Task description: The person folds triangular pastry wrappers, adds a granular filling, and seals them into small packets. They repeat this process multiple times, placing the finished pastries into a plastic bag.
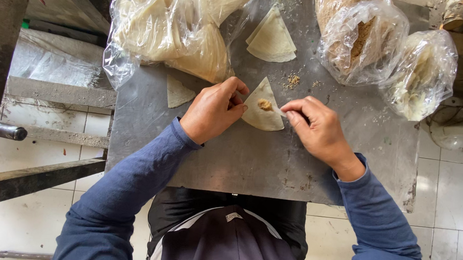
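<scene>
Here the pale triangular dough wrapper with its brown filling dab lies on the grey metal worktop, apex pointing away, between both hands: left hand fingers pinch its left edge, right hand fingers pinch its right.

A big clear plastic bag of pale folded sheets lies top left on the metal table. Two smaller clear bags, one with brown crumbs, stand top right.

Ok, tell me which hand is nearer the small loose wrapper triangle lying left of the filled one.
Left. The left hand lies just right of the loose triangle; the right hand is farther off, beyond the filled wrapper.
</scene>
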